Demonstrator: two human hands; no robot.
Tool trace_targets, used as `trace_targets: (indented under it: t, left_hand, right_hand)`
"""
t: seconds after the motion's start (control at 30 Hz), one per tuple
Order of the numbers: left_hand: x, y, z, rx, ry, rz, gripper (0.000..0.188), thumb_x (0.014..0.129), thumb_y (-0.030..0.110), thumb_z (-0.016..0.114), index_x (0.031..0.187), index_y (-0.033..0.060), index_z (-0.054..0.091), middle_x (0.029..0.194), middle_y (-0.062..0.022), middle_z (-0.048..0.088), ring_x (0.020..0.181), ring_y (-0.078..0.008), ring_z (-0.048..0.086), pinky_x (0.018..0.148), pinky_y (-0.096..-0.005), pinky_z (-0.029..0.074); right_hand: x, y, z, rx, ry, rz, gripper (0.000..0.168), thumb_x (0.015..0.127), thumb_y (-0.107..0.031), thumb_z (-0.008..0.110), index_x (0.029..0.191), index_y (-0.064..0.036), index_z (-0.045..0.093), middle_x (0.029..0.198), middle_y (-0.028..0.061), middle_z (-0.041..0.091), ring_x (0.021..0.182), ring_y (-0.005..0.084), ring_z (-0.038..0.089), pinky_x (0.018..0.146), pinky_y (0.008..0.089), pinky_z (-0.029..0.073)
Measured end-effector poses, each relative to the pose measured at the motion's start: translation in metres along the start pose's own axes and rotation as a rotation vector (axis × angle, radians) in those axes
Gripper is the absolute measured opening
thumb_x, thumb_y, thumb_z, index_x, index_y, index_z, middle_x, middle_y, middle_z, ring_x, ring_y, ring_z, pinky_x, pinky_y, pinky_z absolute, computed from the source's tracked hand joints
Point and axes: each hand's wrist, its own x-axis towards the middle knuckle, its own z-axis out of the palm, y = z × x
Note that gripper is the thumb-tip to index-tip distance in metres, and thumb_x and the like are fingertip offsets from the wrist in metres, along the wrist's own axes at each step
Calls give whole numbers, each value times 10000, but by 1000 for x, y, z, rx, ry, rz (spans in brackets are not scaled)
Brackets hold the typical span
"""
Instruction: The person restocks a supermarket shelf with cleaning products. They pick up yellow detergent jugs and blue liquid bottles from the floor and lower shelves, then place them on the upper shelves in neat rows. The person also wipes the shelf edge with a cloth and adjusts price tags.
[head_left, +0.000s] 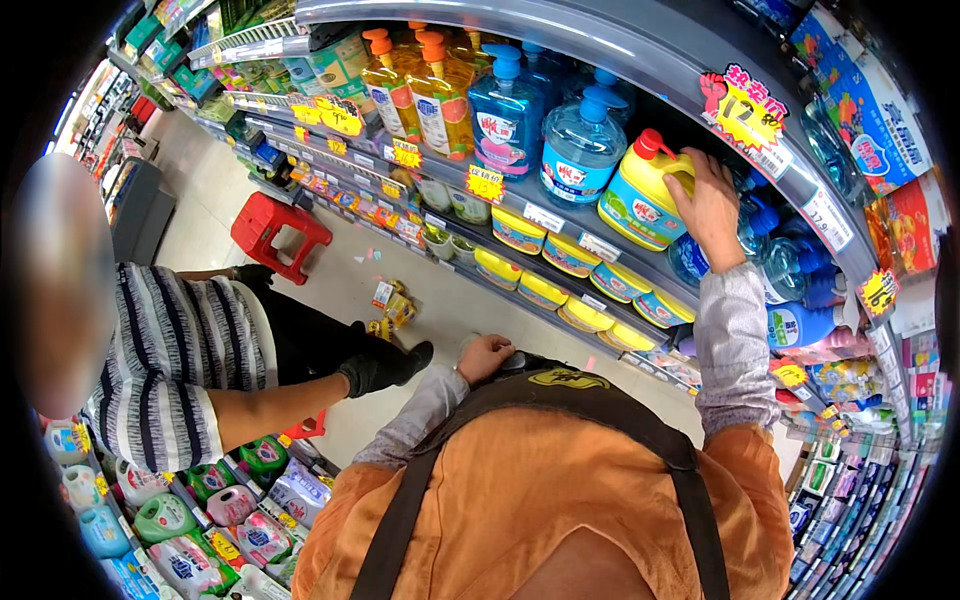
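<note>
My right hand (709, 195) reaches onto the shelf and rests at the handle of a yellow dish soap jug (643, 196) with a red pump cap; whether its fingers close round the handle cannot be told. Left of the jug stand a clear-blue pump bottle (583, 146), a bluer pump bottle (507, 112) and orange pump bottles (442, 105). Blue-capped bottles (784, 262) are to the right of the hand. My left hand (484, 358) is low in front of my apron (555, 390), its fingers curled, with nothing plainly visible in it.
A person in a striped top (180, 360) and dark gloves is at the left. Beyond are a red plastic stool (279, 234) and yellow packets (397, 306) on the floor. Yellow tubs (570, 255) line the lower shelves. Detergent jugs (163, 516) fill a shelf at the lower left.
</note>
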Motion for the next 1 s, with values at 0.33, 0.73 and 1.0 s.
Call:
trace_targets:
  t: [0.33,0.73,1.0]
  left_hand:
    - [0,-1,-5,41,17,25,351,880,289,662,1059,-13,677,934,-142,703,846,-197,661,755,-335,518]
    - [6,-9,-33,-183,35,-1,367,873,286,655,1070,-24,653,891,-161,696,784,-225,676,713,-336,533]
    - [52,15,-66,-143,108,253,506,831,284,723,1193,-34,568,951,-172,682,823,-218,669,706,-323,535]
  right_hand:
    - [21,-8,-5,42,-45,90,484,822,-403,671,1176,-86,578,1045,148,665,977,366,620,844,450,488]
    - [121,-84,26,79,-369,-97,598,790,-447,707,1200,-24,603,1213,202,601,1108,331,595,953,389,464]
    - [88,-124,-2,85,-353,-292,387,775,-381,722,932,-51,592,881,168,671,789,341,662,689,440,511]
